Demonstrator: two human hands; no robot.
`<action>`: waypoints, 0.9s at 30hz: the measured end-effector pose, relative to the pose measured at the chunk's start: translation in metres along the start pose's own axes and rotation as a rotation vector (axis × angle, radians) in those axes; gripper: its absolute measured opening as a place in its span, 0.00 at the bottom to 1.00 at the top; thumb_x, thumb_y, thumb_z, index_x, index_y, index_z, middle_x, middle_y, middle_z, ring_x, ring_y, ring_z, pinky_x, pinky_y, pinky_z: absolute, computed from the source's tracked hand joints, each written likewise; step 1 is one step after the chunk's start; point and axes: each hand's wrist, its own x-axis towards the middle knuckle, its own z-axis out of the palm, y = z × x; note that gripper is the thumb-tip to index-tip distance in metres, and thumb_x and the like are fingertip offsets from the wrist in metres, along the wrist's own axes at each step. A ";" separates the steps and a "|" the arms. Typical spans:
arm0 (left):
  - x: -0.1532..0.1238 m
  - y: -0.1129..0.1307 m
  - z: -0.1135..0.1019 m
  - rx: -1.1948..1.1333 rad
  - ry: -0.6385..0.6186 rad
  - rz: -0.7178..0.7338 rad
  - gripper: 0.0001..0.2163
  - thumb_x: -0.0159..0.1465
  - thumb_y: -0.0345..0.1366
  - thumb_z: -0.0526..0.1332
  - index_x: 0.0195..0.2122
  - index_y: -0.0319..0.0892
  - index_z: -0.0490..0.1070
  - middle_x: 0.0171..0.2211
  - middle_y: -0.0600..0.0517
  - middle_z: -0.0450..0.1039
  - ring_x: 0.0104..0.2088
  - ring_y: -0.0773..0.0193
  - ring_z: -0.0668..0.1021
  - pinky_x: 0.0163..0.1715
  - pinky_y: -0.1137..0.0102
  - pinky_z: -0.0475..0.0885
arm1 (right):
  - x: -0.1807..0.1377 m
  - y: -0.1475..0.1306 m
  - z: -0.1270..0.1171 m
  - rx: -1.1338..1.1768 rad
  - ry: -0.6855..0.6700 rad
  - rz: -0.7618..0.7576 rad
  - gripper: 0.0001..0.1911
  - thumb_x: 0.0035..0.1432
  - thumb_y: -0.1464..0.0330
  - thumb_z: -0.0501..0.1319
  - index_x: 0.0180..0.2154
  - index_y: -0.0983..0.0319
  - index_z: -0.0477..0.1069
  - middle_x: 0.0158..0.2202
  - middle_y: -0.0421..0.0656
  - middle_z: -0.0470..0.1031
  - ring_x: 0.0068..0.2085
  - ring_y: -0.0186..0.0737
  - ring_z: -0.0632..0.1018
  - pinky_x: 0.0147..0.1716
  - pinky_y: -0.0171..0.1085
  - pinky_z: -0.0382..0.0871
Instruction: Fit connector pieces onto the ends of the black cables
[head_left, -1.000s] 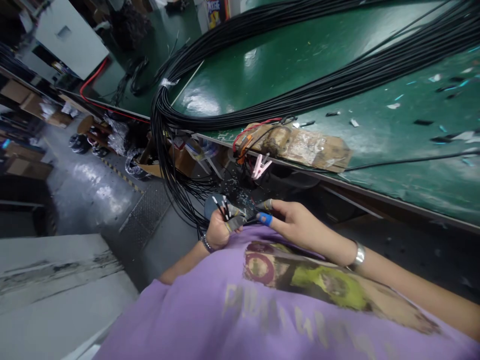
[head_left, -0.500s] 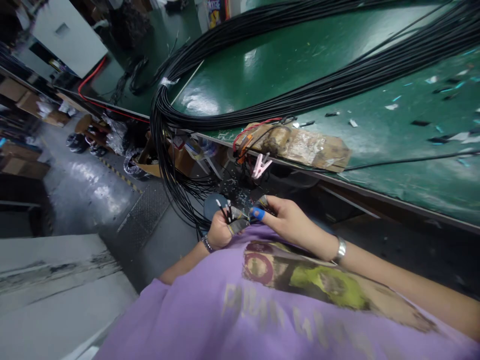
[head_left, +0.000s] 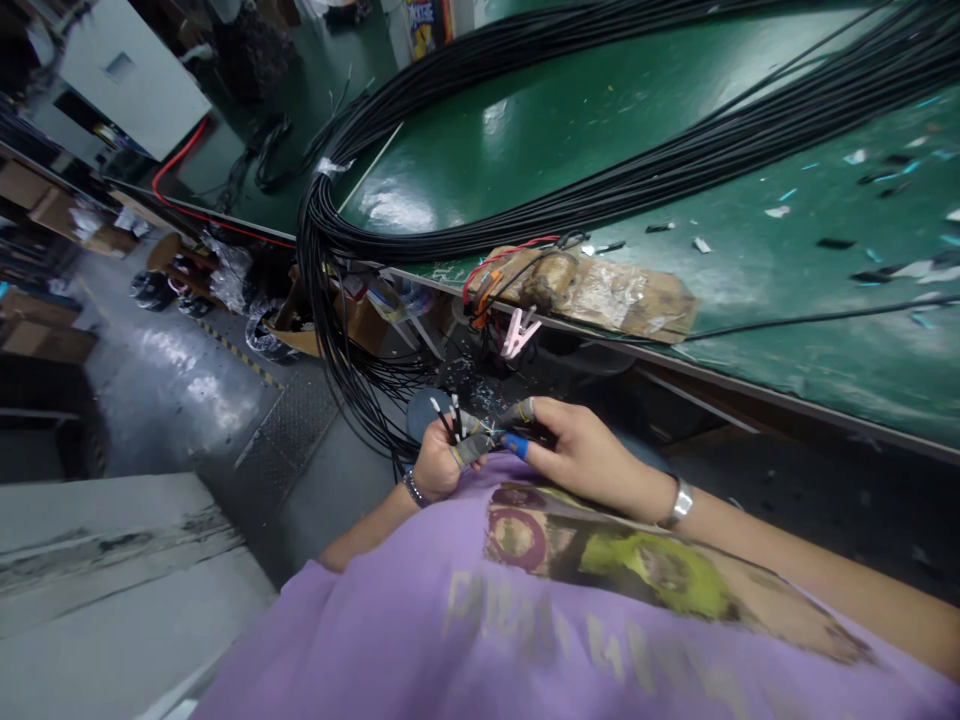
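Observation:
Grey finger covers wrap some fingers of my left hand, which is closed around several black cables. Their cut ends, some pale-tipped, stick up past the fingers. My right hand wears a grey cover and blue tape on its fingertips. Its thumb and forefinger reach in from the right to the left fingertips, where thin wire strands show. Whatever lies pinched there is too small to make out clearly. Both hands are close in front of the purple shirt, below the table edge.
A long bundle of black cables loops over the green table and hangs off its edge. A taped wooden block with a pink clip sits at that edge. Cable scraps litter the right side. A cardboard box stands below.
My right thumb and forefinger have come nearer the left fingertips and now meet there. The left hand still grips the cables. The view has shifted slightly.

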 end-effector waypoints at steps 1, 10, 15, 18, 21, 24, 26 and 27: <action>0.000 0.000 0.000 0.006 0.002 -0.006 0.22 0.44 0.51 0.71 0.21 0.39 0.64 0.13 0.58 0.65 0.14 0.75 0.65 0.15 0.78 0.60 | 0.001 0.000 0.001 0.074 -0.032 0.072 0.13 0.53 0.58 0.58 0.25 0.61 0.65 0.24 0.39 0.70 0.27 0.34 0.68 0.29 0.35 0.64; -0.001 0.010 0.007 0.034 -0.025 -0.084 0.23 0.39 0.51 0.73 0.20 0.38 0.66 0.12 0.57 0.65 0.13 0.74 0.65 0.14 0.78 0.60 | 0.008 0.002 0.008 0.692 -0.231 0.649 0.23 0.38 0.52 0.67 0.22 0.60 0.58 0.16 0.31 0.58 0.17 0.24 0.53 0.15 0.30 0.43; -0.001 0.017 0.011 0.079 -0.036 -0.111 0.23 0.39 0.51 0.73 0.18 0.38 0.65 0.11 0.58 0.63 0.11 0.77 0.61 0.12 0.79 0.56 | 0.006 0.001 0.004 0.375 -0.073 0.254 0.11 0.47 0.62 0.60 0.22 0.60 0.60 0.18 0.34 0.59 0.20 0.29 0.59 0.20 0.31 0.54; 0.000 0.015 0.010 0.071 -0.020 -0.125 0.22 0.42 0.52 0.71 0.21 0.38 0.66 0.10 0.59 0.62 0.11 0.78 0.60 0.11 0.80 0.53 | 0.003 0.001 -0.001 -0.026 -0.111 -0.099 0.02 0.44 0.72 0.57 0.24 0.61 0.64 0.24 0.38 0.66 0.26 0.33 0.65 0.27 0.33 0.59; 0.000 0.014 0.010 0.016 -0.006 -0.156 0.23 0.42 0.54 0.70 0.20 0.38 0.64 0.10 0.60 0.60 0.10 0.78 0.58 0.10 0.79 0.50 | 0.004 0.003 -0.007 -0.299 -0.131 -0.197 0.05 0.42 0.76 0.55 0.24 0.60 0.64 0.24 0.39 0.66 0.27 0.34 0.66 0.27 0.33 0.58; 0.000 0.016 0.012 0.001 -0.038 -0.191 0.24 0.41 0.54 0.71 0.20 0.38 0.64 0.10 0.59 0.60 0.09 0.78 0.58 0.10 0.79 0.48 | 0.009 0.004 -0.013 -0.375 0.033 -0.162 0.04 0.45 0.75 0.56 0.23 0.60 0.63 0.24 0.39 0.66 0.27 0.35 0.67 0.26 0.34 0.58; 0.000 0.019 0.013 -0.012 -0.054 -0.197 0.25 0.40 0.55 0.71 0.20 0.38 0.64 0.10 0.59 0.60 0.09 0.78 0.57 0.09 0.78 0.47 | 0.013 0.001 -0.017 -0.292 0.161 -0.112 0.03 0.48 0.72 0.56 0.25 0.59 0.65 0.24 0.40 0.68 0.27 0.36 0.68 0.28 0.34 0.60; 0.000 0.019 0.013 -0.027 -0.046 -0.193 0.25 0.39 0.55 0.71 0.20 0.39 0.64 0.10 0.59 0.59 0.09 0.78 0.57 0.09 0.78 0.47 | 0.014 -0.001 -0.018 -0.217 0.192 -0.075 0.03 0.50 0.70 0.56 0.26 0.59 0.65 0.24 0.40 0.69 0.27 0.36 0.68 0.28 0.34 0.61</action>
